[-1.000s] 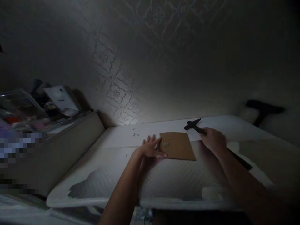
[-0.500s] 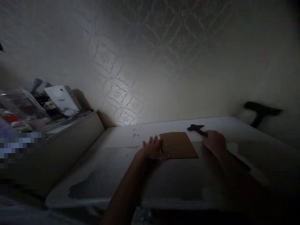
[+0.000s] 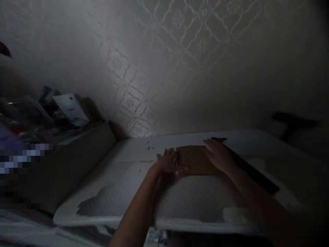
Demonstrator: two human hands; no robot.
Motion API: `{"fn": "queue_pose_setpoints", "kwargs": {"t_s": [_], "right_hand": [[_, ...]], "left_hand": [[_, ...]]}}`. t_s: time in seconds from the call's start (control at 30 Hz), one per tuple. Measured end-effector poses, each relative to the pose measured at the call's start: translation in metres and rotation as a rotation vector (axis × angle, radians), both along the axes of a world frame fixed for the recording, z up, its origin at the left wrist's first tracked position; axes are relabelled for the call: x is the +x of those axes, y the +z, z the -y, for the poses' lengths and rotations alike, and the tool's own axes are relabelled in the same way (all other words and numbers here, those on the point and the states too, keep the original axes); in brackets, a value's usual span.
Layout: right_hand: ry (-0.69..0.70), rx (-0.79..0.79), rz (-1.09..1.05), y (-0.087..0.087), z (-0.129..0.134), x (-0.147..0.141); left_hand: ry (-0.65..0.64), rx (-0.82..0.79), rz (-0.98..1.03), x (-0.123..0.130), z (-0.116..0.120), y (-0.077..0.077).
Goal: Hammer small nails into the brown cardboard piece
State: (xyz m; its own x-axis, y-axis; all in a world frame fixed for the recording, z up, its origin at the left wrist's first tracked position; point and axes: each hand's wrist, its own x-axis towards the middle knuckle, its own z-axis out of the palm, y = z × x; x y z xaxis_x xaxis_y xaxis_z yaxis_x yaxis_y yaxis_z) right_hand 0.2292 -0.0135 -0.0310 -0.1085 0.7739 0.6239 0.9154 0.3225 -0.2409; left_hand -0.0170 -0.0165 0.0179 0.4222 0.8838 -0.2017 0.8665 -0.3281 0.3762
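Observation:
A brown cardboard piece [image 3: 196, 159] lies flat on the white table, with a small cluster of pale bits [image 3: 185, 160] faintly visible near its left side. My left hand [image 3: 168, 163] rests at the cardboard's left edge, fingers spread and thumb over the near corner. Over its right side is my right hand [image 3: 217, 154], fingers stretched out and holding nothing; whether it presses on the cardboard I cannot tell. Just beyond and beside that hand lies a dark hammer [image 3: 253, 171], its head partly hidden behind the fingers and its handle pointing to the near right.
Several tiny dark pieces [image 3: 149, 148] are scattered on the white table [image 3: 128, 151] toward the back left. A cabinet [image 3: 84, 147] crowded with boxes and containers borders the left. Patterned wall [image 3: 180, 85] rises behind. A dark T-shaped object [image 3: 293, 121] stands at the right.
My right hand has let go of the hammer and moved left onto or over the cardboard. The hammer now lies on the table. My left hand has stayed in place. The picture is darker.

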Motion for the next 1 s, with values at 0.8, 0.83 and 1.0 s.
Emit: {"fn": "queue_pose_setpoints", "kwargs": {"t_s": [0.8, 0.83, 1.0], "right_hand": [[0.124, -0.188, 0.115, -0.005, 0.004, -0.031], [0.109, -0.199, 0.111, -0.003, 0.004, -0.031], [0.090, -0.225, 0.087, 0.004, 0.002, -0.030]], "left_hand": [[0.669, 0.491, -0.068, -0.038, -0.069, 0.004], [0.679, 0.491, -0.099, -0.046, -0.076, 0.006], [0.717, 0.426, -0.165, -0.079, -0.102, 0.006]]}}
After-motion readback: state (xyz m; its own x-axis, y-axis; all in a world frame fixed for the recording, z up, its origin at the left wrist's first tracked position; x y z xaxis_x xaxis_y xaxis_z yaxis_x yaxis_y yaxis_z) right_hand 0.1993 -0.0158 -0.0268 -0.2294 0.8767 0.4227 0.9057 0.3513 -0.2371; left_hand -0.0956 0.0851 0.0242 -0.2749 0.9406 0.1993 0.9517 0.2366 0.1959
